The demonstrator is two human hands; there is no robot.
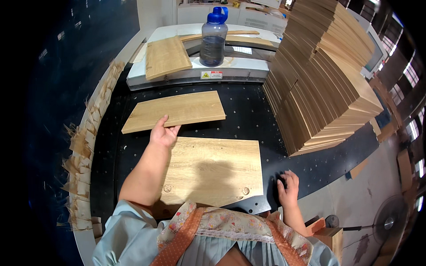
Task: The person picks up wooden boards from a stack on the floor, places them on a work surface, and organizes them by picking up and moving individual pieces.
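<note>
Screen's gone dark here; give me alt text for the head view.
The left hand holds the near edge of a pale-brown wooden board over a black, dotted worktable; a second, rectangular wood-grain board lies nearer, the empty right hand beside it. A tall stack of brown boards stands at right.

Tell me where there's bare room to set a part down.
Bare: black table between the board in the left hand and the tall panel stack, and between the front panel and that stack, beyond the right hand. Crowded: white ledge, with bottle and boards.
</note>
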